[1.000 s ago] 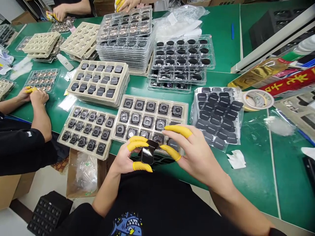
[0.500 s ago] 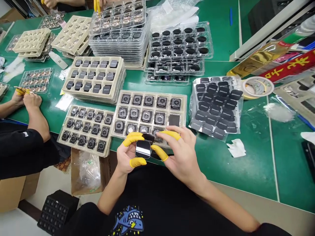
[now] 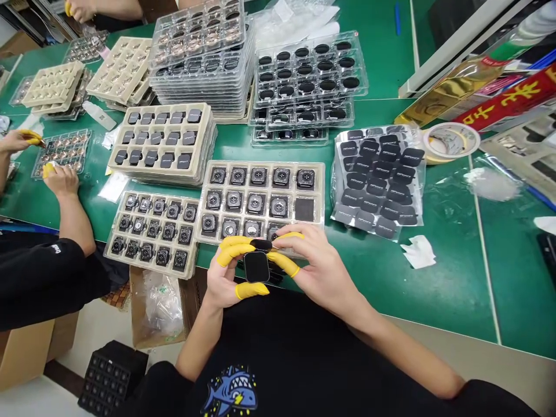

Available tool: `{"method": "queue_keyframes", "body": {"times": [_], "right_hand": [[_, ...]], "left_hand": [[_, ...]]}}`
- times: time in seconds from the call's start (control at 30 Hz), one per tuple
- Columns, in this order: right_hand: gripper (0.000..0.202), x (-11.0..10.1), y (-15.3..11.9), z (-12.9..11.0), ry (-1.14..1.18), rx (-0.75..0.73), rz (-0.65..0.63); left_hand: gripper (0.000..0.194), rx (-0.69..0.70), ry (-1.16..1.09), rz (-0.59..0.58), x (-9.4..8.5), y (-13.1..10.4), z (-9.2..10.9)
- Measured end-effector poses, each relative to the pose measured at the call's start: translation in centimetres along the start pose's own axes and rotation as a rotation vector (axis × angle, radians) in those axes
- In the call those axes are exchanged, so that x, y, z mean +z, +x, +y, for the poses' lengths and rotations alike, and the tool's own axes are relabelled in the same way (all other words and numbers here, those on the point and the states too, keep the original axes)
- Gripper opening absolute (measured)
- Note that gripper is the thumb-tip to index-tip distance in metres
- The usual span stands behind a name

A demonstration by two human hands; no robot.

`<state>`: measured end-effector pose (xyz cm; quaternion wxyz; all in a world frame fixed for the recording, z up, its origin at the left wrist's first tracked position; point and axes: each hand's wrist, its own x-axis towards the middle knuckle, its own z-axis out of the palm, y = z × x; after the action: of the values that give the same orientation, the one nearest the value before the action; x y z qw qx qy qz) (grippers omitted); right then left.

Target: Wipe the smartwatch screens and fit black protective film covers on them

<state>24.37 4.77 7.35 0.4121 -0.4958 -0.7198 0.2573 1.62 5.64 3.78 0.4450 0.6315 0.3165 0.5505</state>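
Observation:
My left hand (image 3: 223, 272), with yellow finger cots, grips a square black watch body (image 3: 256, 268) by its edges, its dark glossy face turned up. A dark flat film piece (image 3: 261, 244) lies along the watch's top edge, close to my left fingertips. My right hand (image 3: 319, 263), also in yellow cots, pinches that film at its right end between thumb and index finger. Just beyond my hands is a beige tray (image 3: 197, 230) of watch bodies, back sides up, with one slot showing a dark bottom. Another dark piece beneath the watch is mostly hidden.
On the right lie black printed film pieces (image 3: 377, 184) on a clear bag, beside a tape roll (image 3: 452, 142). Stacked clear trays (image 3: 308, 69) with black ovals stand behind. A smaller watch tray (image 3: 152, 229) is left, near a co-worker's hand (image 3: 63, 178).
My left hand and the watch have shifted slightly right, and the glare on its face is gone. The film sits nearer the watch's top edge. The co-worker's hands have moved apart.

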Motion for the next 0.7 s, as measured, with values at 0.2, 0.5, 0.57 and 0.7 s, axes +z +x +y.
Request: {"method": "queue_keyframes", "body": {"times": [0.2, 0.5, 0.57, 0.7], "right_hand": [[0.01, 0.1, 0.0, 0.7, 0.108, -0.01, -0.033], [0.014, -0.1, -0.1, 1.8, 0.212, 0.062, -0.149], [0.013, -0.2, -0.1, 1.8, 0.16, 0.047, -0.135], [0.009, -0.5, 0.0, 1.2, -0.039, -0.033, -0.075]], "left_hand": [[0.074, -0.06, -0.114, -0.06, -0.4, 0.1, -0.1], [0.079, -0.126, -0.212, -0.187, -0.7, 0.2, -0.4], [0.078, -0.122, -0.181, -0.179, -0.6, 0.3, -0.4], [0.075, -0.136, -0.145, -0.168, -0.3, 0.4, 0.0]]}}
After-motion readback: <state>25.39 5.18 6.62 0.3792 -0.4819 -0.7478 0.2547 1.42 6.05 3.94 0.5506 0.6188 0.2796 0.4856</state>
